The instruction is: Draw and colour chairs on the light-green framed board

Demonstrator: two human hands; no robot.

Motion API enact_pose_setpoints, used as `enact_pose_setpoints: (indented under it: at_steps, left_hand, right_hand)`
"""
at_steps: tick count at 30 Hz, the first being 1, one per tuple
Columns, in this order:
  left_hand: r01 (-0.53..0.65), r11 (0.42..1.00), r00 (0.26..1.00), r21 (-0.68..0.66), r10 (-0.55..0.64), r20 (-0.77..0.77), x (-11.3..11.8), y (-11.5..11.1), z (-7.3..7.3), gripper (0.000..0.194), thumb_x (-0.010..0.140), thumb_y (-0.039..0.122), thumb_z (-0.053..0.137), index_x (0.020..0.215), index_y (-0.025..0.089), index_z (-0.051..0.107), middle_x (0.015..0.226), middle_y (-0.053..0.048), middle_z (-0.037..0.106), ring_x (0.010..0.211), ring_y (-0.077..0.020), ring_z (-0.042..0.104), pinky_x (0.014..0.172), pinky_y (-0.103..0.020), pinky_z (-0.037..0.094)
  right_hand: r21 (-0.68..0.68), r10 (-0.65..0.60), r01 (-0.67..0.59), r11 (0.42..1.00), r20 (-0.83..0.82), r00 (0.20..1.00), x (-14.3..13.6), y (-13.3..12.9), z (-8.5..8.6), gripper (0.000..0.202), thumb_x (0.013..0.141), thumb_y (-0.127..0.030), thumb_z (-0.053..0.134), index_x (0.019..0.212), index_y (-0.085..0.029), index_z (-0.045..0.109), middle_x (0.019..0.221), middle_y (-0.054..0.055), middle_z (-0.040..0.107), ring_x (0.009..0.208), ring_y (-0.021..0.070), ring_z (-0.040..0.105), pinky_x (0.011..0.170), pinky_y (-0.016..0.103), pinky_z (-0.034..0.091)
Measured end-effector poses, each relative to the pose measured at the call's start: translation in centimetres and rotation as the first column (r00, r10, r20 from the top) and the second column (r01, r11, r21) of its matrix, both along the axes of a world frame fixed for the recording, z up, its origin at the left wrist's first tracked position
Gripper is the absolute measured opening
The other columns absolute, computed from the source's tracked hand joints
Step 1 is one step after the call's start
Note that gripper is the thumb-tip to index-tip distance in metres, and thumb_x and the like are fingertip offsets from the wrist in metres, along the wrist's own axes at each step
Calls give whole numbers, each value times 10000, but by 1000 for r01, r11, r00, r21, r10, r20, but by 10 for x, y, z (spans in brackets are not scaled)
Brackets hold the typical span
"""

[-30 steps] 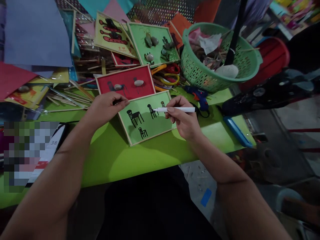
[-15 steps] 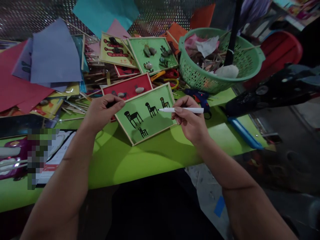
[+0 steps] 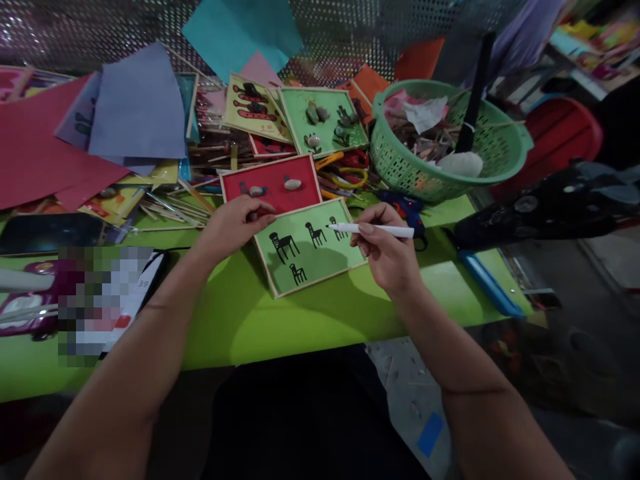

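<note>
A green framed card with several black chair drawings lies tilted on the green table. My left hand pinches its upper left edge between thumb and fingers. In my right hand is a white marker, its dark tip pointing left over the card's upper right part, near the rightmost chair. Whether the tip touches the card is unclear. Just behind the card is a red framed card with two stones on it.
A green basket of scraps stands at the back right, beside a blue glue gun. Scissors, sticks and coloured papers crowd the back. A phone lies at the left.
The view has shifted, so the table items sit farther right. The green card lies flatter, and the marker's tip is now above the rightmost chair instead of beside the middle one.
</note>
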State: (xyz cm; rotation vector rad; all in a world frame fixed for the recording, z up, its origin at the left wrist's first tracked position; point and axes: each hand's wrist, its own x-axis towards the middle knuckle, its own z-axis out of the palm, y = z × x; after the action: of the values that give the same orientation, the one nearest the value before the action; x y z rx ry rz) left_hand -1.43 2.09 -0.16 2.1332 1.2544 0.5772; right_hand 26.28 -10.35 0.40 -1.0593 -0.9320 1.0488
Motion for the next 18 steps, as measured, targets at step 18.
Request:
enact_pose_setpoints:
  at_steps: [18]
  left_hand:
    - [316,869,821,-381,-49,569,27,-27,1,483,945,195,613,1428,202,583,1407,-130,750,1146,-236,652,874,-348,473]
  right_hand:
    - [-58,114,-112,992,38,993,-7,-6,4,226,828,-411,839,944,-218,852,766,37,765,610,119,585,483,236,363]
